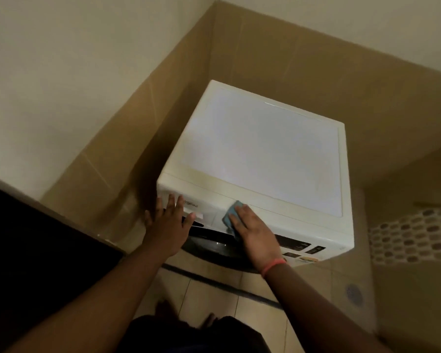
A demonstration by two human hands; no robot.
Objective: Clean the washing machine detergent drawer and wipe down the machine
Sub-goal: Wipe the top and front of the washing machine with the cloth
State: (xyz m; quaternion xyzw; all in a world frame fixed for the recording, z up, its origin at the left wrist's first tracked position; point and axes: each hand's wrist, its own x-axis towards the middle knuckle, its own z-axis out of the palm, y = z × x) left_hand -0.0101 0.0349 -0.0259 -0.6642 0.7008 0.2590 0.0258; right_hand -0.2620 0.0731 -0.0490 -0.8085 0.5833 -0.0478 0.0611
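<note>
In a tiled corner, flat right hand presses cloth on washing machine; left hand fingers spread.

Washing machine top: smooth, glossy white plastic, probably. Cloth: soft blue fabric. Wall tiles: satin.

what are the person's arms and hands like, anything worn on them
Both forearms are bare, with no sleeves or gloves in view. The right hand has a thin pink-red band round its wrist. The left hand and its wrist show no band, watch or ring. No markings show on either arm in this dim light.
</note>
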